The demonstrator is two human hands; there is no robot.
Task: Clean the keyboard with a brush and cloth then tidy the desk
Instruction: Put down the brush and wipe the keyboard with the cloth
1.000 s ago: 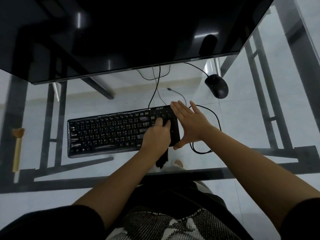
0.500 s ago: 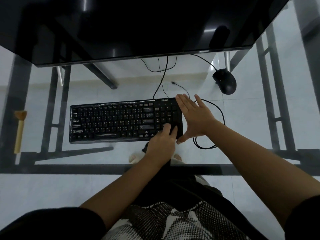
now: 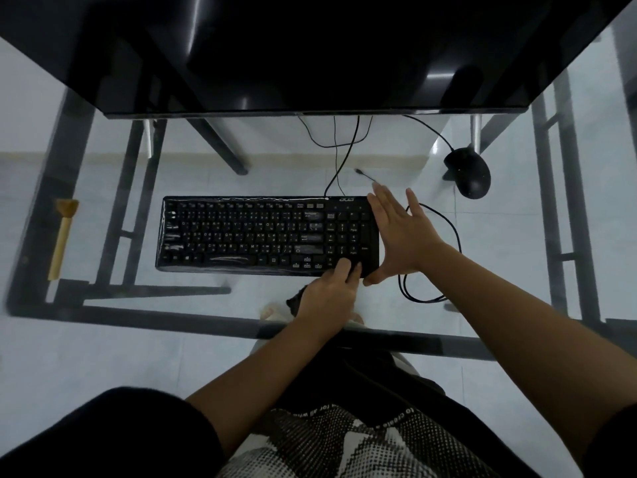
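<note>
Black keyboard (image 3: 265, 236) at the centre of the frame, flat on the glass desk (image 3: 193, 301), long edges running left to right, glossy film over the main key block. At its lower right corner, left hand (image 3: 327, 294), fingers curled down onto the last keys and gripping a dark cloth (image 3: 295, 301), only a scrap of it showing at the hand's lower left. Against the short right edge, right hand (image 3: 401, 232), spread flat with fingers straight, holding nothing, thumb at that same lower corner and almost meeting the left fingertips. Just right of that hand, a looped black cable (image 3: 429, 298) on the glass. Toward the upper right, well apart from the keyboard, a black mouse (image 3: 470, 175). Across the top of the frame, the dark monitor (image 3: 310, 53), a strip of bare glass between its lower edge and the keyboard's far edge. At the far left, near the desk's side edge, a wooden-handled brush (image 3: 63, 236), bristles toward the top, broad bare glass between it and the keyboard's left end. Below the keyboard, a narrow band of glass before the desk's front edge.
</note>
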